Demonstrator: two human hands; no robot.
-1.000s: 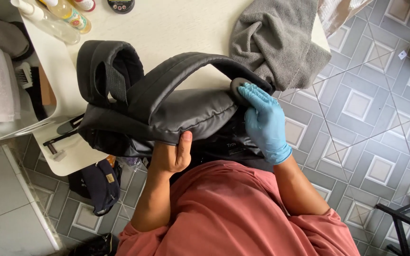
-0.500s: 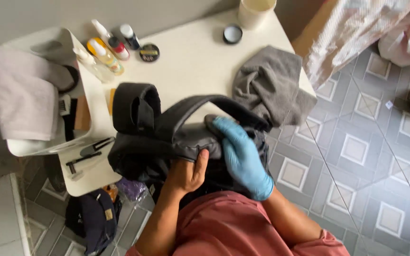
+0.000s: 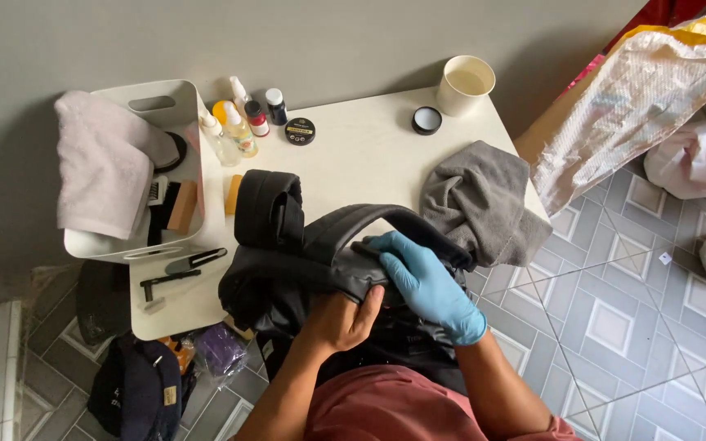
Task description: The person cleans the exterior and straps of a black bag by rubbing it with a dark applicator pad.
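Note:
A black backpack (image 3: 279, 269) lies at the near edge of a white table (image 3: 361, 155), its straps arching up. My bare left hand (image 3: 343, 320) grips the bag's dark fabric from below. In a blue glove, my right hand (image 3: 426, 282) presses on the same fold of the bag from above, just under a curved strap. A crumpled grey cloth (image 3: 484, 204) rests on the table right of the bag.
A white bin (image 3: 136, 245) draped with a pale towel (image 3: 100, 163) holds brushes at the left. Small bottles (image 3: 239, 122), a round tin (image 3: 299, 131), a lid (image 3: 426, 120) and a cup (image 3: 465, 84) stand at the back. Bags lie on the tiled floor.
The view has pulled back and upward, showing more of the table. My hands have stayed on the backpack, the gloved one sliding slightly along the fold.

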